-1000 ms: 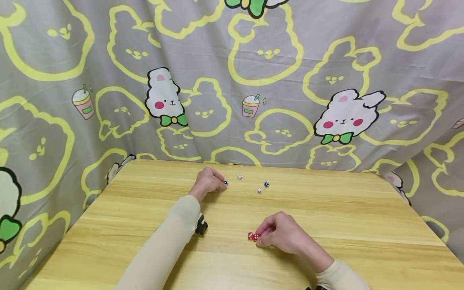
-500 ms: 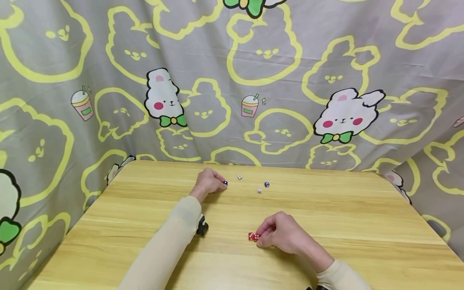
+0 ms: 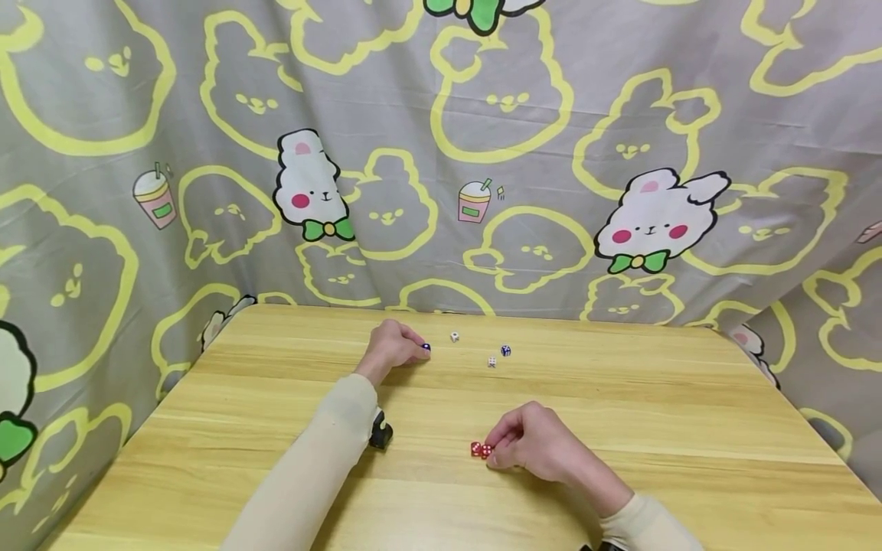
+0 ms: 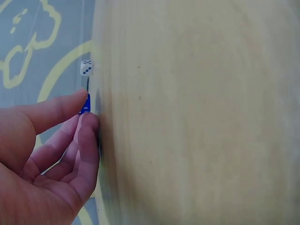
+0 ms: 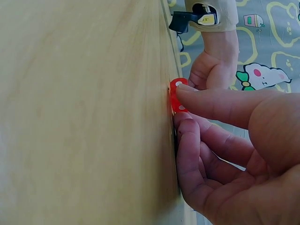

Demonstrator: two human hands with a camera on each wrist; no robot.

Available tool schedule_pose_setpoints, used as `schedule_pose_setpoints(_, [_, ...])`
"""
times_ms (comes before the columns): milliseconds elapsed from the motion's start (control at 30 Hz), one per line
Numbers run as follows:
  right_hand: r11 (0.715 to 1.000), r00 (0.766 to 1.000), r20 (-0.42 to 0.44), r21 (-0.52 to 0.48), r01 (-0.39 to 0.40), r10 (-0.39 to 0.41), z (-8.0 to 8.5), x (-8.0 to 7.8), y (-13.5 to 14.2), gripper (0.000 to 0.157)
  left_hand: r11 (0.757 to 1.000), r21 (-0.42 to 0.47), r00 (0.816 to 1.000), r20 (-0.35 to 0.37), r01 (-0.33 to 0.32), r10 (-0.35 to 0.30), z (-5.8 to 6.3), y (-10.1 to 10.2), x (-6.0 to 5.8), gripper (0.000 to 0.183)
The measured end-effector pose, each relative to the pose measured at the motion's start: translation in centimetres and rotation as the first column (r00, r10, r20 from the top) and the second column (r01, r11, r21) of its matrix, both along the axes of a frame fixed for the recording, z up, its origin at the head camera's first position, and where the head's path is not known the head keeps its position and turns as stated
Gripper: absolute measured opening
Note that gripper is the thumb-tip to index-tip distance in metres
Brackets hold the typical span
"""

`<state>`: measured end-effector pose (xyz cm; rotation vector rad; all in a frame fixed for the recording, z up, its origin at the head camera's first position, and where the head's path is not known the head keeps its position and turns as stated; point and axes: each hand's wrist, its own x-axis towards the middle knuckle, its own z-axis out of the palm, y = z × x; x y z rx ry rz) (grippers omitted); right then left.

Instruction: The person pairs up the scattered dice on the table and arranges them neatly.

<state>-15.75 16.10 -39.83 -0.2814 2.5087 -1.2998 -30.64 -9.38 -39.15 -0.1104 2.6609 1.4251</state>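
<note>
At the far side of the table, my left hand [image 3: 391, 346] pinches a blue die [image 3: 426, 348] between thumb and fingertips. The left wrist view shows that blue die [image 4: 86, 104] low by the tabletop, with a white die [image 4: 87, 68] beyond it. Nearer the front, my right hand [image 3: 536, 444] pinches a red die [image 3: 487, 451] on the table. A second red die [image 3: 476, 449] sits beside it, to the left. In the right wrist view the thumb partly covers the red dice [image 5: 178, 102], so their far faces are hidden.
Right of my left hand lie a white die [image 3: 455, 337], another white die [image 3: 492, 362] and a blue die [image 3: 506, 350], apart from each other. The wooden table [image 3: 620, 413] ends at a patterned curtain [image 3: 524, 252]. A black device [image 3: 381, 431] sits on my left wrist.
Almost nothing differs. Both hands keep their places, the left on the blue die and the right on the red one; the whole view has shifted very slightly.
</note>
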Motion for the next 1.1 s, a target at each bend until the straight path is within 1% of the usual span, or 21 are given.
schedule_pose_setpoints(100, [1.0, 1.0, -0.003, 0.005, 0.003, -0.003, -0.1, 0.0, 0.0, 0.017, 1.0, 0.025, 1.0, 0.005, 0.001, -0.001, 0.1, -0.1, 0.2, 0.016])
schedule_pose_setpoints(300, [1.0, 1.0, -0.007, 0.008, 0.005, -0.005, 0.0, 0.1, 0.1, 0.017, 0.999, 0.041, 1.0, 0.004, 0.012, -0.012, 0.3, 0.0, 0.6, 0.016])
schedule_pose_setpoints(467, [1.0, 1.0, -0.005, 0.008, 0.006, -0.006, 0.1, 0.2, 0.2, 0.017, 0.997, 0.06, 0.999, 0.003, 0.04, -0.04, 0.5, 0.1, 1.2, 0.016])
schedule_pose_setpoints(667, [1.0, 1.0, -0.009, 0.009, 0.005, -0.005, 0.1, 0.1, 0.0, 0.017, 0.998, 0.062, 0.999, -0.009, 0.035, -0.034, 1.1, 0.3, 2.1, 0.015])
schedule_pose_setpoints(767, [1.0, 1.0, -0.002, 0.012, 0.013, -0.013, 0.2, 0.1, 0.0, 0.017, 0.996, 0.073, 0.999, -0.001, 0.053, -0.053, 1.3, 0.6, 2.5, 0.014])
schedule_pose_setpoints(1000, [1.0, 1.0, 0.002, 0.008, 0.012, -0.012, 0.2, 0.0, -0.1, 0.016, 0.993, 0.061, 0.995, -0.001, 0.101, -0.101, 1.4, 1.4, 3.7, 0.012])
schedule_pose_setpoints(1100, [1.0, 1.0, 0.0, 0.009, 0.01, -0.01, 0.1, 0.0, -0.1, 0.016, 0.99, 0.077, 0.993, 0.004, 0.116, -0.116, 1.4, 1.7, 4.2, 0.012])
